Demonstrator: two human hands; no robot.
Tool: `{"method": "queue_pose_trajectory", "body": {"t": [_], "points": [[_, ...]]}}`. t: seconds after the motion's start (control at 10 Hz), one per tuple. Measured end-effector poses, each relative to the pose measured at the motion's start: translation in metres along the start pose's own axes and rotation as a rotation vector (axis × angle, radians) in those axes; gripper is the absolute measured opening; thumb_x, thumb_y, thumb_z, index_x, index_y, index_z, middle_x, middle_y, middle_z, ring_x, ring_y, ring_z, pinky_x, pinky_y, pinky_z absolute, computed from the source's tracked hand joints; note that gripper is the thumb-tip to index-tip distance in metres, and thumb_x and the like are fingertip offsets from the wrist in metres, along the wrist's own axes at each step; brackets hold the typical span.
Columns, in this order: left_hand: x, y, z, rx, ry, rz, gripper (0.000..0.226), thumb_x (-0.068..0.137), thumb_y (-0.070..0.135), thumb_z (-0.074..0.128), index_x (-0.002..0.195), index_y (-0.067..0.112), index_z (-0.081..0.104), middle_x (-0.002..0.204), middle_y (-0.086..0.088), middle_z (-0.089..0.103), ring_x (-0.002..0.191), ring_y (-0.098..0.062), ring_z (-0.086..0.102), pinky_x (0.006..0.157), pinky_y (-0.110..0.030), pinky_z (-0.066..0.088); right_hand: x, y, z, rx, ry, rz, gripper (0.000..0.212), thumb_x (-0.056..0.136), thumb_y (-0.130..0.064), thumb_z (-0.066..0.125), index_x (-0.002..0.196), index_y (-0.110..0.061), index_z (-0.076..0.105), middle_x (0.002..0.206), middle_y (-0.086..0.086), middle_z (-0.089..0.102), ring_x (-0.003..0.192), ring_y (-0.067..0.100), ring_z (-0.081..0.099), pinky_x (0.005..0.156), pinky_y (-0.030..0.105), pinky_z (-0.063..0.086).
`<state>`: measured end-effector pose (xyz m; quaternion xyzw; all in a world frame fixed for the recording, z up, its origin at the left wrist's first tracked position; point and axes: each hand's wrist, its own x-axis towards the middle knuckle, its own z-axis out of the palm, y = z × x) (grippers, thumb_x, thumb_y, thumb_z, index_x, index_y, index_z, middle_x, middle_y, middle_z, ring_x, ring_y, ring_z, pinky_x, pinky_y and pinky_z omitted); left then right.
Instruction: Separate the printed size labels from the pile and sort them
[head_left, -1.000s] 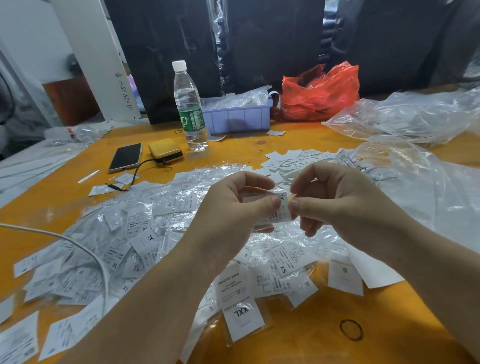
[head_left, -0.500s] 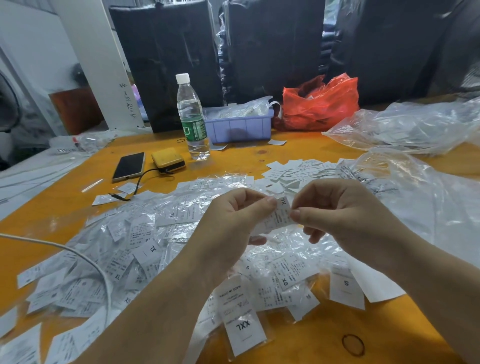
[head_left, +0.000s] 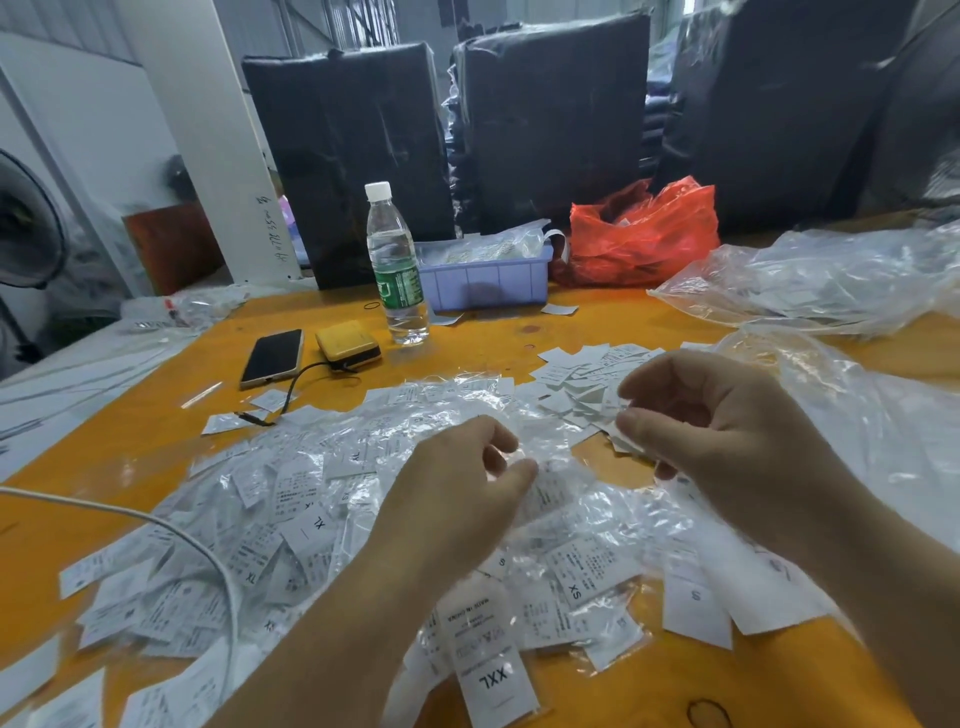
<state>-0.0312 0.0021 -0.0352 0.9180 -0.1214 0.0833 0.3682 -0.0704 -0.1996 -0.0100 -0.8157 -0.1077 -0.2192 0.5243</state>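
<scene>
A big pile of size labels in clear sleeves covers the orange table; XL, XS, S and XXL prints show. A smaller heap of bare white labels lies behind my hands. My left hand hovers over the pile's middle, and its curled thumb and fingers pinch a crumpled clear sleeve. To the right, my right hand is beside the bare heap with thumb and forefinger apart; I see nothing between them.
A water bottle, phone and yellow power bank stand at the back left. Behind them are a blue bin and a red bag. Clear bags fill the right side. A white cable crosses the pile, and a rubber band lies near the front edge.
Both hands pinched one label between them before. They have drawn apart and lowered; the right hand moved toward the bare heap and its fingers opened. The camera tilted up.
</scene>
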Motion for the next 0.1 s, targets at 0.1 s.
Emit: {"method": "queue_pose_trajectory", "body": {"t": [0.1], "points": [[-0.0038, 0.0045, -0.0062, 0.077, 0.109, 0.073, 0.021, 0.088, 0.046, 0.062, 0.107, 0.037, 0.058, 0.092, 0.021, 0.056, 0.084, 0.006, 0.051, 0.067, -0.015, 0.042, -0.003, -0.0173, -0.0191, 0.199, 0.099, -0.113, 0.009, 0.079, -0.023, 0.078, 0.084, -0.023, 0.072, 0.075, 0.005, 0.069, 0.062, 0.018, 0.064, 0.057, 0.034, 0.057]]}}
